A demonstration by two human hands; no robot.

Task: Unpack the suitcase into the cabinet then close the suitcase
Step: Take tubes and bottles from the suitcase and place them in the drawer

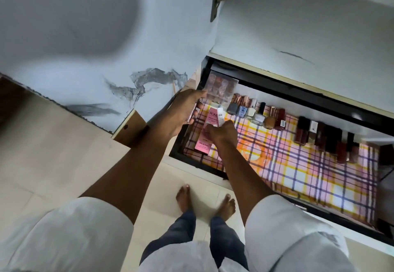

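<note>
Mid-frame over the open drawer, left hand grips some slim thing plus a clear palette, right hand pinches a small tube above the pink carton, all light and probably crushable, so I'd hold the edges.

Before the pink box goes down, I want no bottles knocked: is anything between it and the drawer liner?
Nothing visible does. The pink box, held by the right hand, hangs over bare checked liner; the bottle row stands farther back.

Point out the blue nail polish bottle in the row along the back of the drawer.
It is the small light-blue nail polish bottle, second in the row, between a grey bottle and a white one; no other bottle there is blue.
</note>
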